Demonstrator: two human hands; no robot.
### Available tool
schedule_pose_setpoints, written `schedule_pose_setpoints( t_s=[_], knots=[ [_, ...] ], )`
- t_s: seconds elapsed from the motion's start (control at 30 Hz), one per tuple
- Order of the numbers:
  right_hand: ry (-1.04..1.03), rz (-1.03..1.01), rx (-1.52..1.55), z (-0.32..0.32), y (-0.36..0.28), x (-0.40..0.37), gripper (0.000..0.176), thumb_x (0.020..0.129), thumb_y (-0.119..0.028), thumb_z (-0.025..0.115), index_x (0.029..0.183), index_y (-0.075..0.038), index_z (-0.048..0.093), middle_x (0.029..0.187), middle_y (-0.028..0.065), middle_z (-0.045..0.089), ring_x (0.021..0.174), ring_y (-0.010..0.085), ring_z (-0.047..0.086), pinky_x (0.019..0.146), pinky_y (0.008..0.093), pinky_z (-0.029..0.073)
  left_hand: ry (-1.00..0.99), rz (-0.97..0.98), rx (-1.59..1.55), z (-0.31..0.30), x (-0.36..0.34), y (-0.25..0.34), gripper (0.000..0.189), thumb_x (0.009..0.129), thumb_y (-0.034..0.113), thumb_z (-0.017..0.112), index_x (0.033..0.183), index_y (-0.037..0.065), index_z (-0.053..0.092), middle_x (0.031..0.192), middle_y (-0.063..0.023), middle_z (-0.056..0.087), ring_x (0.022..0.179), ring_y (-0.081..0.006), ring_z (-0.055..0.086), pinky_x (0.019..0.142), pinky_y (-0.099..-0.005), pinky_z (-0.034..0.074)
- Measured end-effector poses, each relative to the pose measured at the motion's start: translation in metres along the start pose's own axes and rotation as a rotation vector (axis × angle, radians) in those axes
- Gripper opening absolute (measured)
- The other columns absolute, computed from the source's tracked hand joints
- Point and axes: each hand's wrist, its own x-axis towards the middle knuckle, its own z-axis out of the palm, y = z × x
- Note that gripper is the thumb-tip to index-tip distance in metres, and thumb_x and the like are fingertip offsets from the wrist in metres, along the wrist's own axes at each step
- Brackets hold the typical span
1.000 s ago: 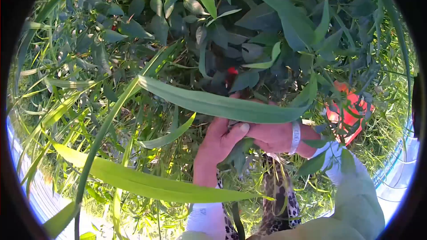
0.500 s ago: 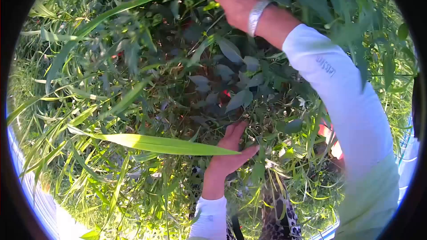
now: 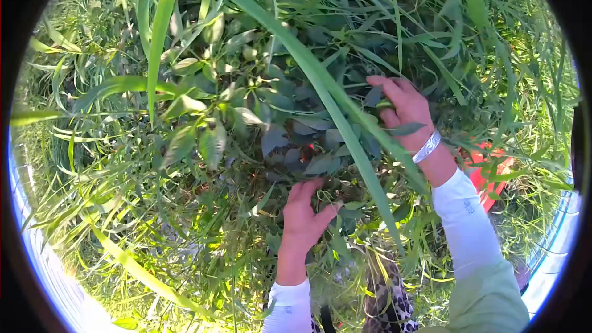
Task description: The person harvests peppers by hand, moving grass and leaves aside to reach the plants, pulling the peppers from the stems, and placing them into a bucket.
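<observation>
My left hand (image 3: 302, 214) is low in the leafy plant (image 3: 317, 163), its thumb apart from its stretched fingers. The fingertips touch the dark leaves, and thin stems lie between fingers and thumb. Higher and to the right, my right hand (image 3: 407, 108), with a silvery band at the wrist, reaches into the foliage. Its fingers and thumb are apart around some leaves, and I see no firm grip. A small red spot (image 3: 311, 147) shows among the leaves above my left hand; its kind is too hidden to tell.
Long grass blades (image 3: 308, 65) cross in front of the plant, one passing close to my right hand. A red object (image 3: 490, 169), partly covered by grass, lies beyond my right forearm. Patterned trouser legs (image 3: 388, 296) show at the bottom. Tall grass surrounds everything.
My right hand has come down and to the right from the top of the view, nearer my left hand. My left hand has shifted slightly left. Grass blades have swung across the plant.
</observation>
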Motion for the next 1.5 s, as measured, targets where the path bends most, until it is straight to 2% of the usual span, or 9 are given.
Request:
schedule_pose_setpoints(
  t_s=[0.4, 0.57, 0.67, 0.77, 0.87, 0.9, 0.97, 1.2, 1.5],
  knots=[
    [0.055, 0.140, 0.258, 0.029, -0.045, -0.080, 0.025, 0.073, -0.001, 0.054, 0.098, 0.002, 0.054, 0.117, 0.0205, 0.048, 0.107, 0.0365, 0.049, 0.088, 0.0372, 0.041, 0.230, 0.368, -0.056, -0.044, 0.027, 0.070, 0.025, 0.071, -0.001, 0.061, 0.096, 0.001, 0.058, 0.100, -0.0142, 0.058, 0.098, -0.0312, 0.055, 0.086, -0.0372, 0.043],
    [0.075, 0.158, 0.230, -0.013, -0.039, -0.071, 0.022, 0.075, -0.002, 0.053, 0.097, -0.002, 0.056, 0.122, 0.0200, 0.046, 0.111, 0.0366, 0.047, 0.090, 0.0368, 0.040, 0.198, 0.779, 1.128, -0.101, 0.170, 0.056, 0.050, 0.069, 0.013, 0.063, 0.117, 0.006, 0.048, 0.108, -0.0137, 0.051, 0.101, -0.0345, 0.049, 0.083, -0.0507, 0.041],
    [0.067, 0.227, 0.353, -0.029, -0.052, -0.075, 0.015, 0.080, -0.007, 0.053, 0.095, -0.003, 0.055, 0.124, 0.0186, 0.046, 0.113, 0.0350, 0.046, 0.093, 0.0373, 0.037, 0.309, 0.530, 1.346, -0.232, 0.230, 0.036, 0.081, 0.064, 0.034, 0.075, 0.129, 0.011, 0.034, 0.133, -0.0144, 0.035, 0.122, -0.0394, 0.030, 0.092, -0.0592, 0.031],
    [0.079, 0.124, 0.167, -0.031, -0.064, -0.080, 0.013, 0.084, -0.015, 0.054, 0.090, -0.004, 0.056, 0.123, 0.0179, 0.047, 0.117, 0.0370, 0.044, 0.097, 0.0418, 0.034, 0.309, -0.309, 1.414, -0.297, 0.202, 0.041, 0.092, 0.062, 0.037, 0.078, 0.135, 0.016, 0.025, 0.135, -0.0159, 0.031, 0.120, -0.0391, 0.037, 0.091, -0.0558, 0.037],
    [0.071, 0.078, 0.142, -0.029, -0.092, -0.073, 0.016, 0.084, -0.020, 0.054, 0.084, -0.005, 0.058, 0.121, 0.0187, 0.049, 0.121, 0.0418, 0.038, 0.098, 0.0469, 0.032, 0.038, 0.002, 1.105, -0.355, 0.157, -0.084, 0.067, 0.066, 0.032, 0.076, 0.119, 0.004, 0.045, 0.099, -0.0215, 0.058, 0.093, -0.0387, 0.056, 0.078, -0.0446, 0.046],
    [0.018, 0.022, 0.146, -0.033, -0.104, -0.068, 0.018, 0.083, -0.022, 0.054, 0.084, -0.004, 0.058, 0.120, 0.0186, 0.050, 0.121, 0.0430, 0.037, 0.098, 0.0478, 0.032, 0.167, 0.461, 0.775, -0.327, 0.122, -0.086, 0.054, 0.070, 0.032, 0.073, 0.111, 0.004, 0.052, 0.094, -0.0185, 0.061, 0.083, -0.0368, 0.060, 0.072, -0.0430, 0.048],
    [-0.077, -0.051, 0.216, -0.037, -0.126, -0.056, 0.020, 0.079, -0.024, 0.057, 0.086, -0.005, 0.060, 0.117, 0.0179, 0.052, 0.121, 0.0461, 0.036, 0.096, 0.0504, 0.032, 0.112, -0.128, 0.580, -0.277, 0.068, -0.114, 0.048, 0.072, 0.025, 0.068, 0.115, 0.009, 0.052, 0.085, -0.0183, 0.062, 0.071, -0.0374, 0.060, 0.063, -0.0411, 0.050],
    [-0.688, -0.185, 0.576, -0.058, -0.196, -0.001, 0.024, 0.074, -0.019, 0.061, 0.092, -0.003, 0.062, 0.110, 0.0176, 0.056, 0.105, 0.0379, 0.053, 0.093, 0.0460, 0.041, 0.467, -0.137, 0.564, -0.101, -0.029, -0.115, 0.044, 0.076, 0.006, 0.054, 0.119, 0.010, 0.050, 0.100, -0.0223, 0.057, 0.088, -0.0373, 0.057, 0.073, -0.0432, 0.048],
    [-0.329, -0.372, -0.040, -0.066, -0.274, 0.115, 0.035, 0.082, -0.025, 0.052, 0.103, 0.002, 0.059, 0.116, 0.0211, 0.053, 0.108, 0.0326, 0.052, 0.093, 0.0368, 0.038, 0.406, -0.272, 0.079, -0.083, -0.022, -0.052, 0.040, 0.071, 0.003, 0.057, 0.111, 0.001, 0.052, 0.094, -0.0220, 0.055, 0.085, -0.0390, 0.055, 0.072, -0.0446, 0.046]
  ],
)
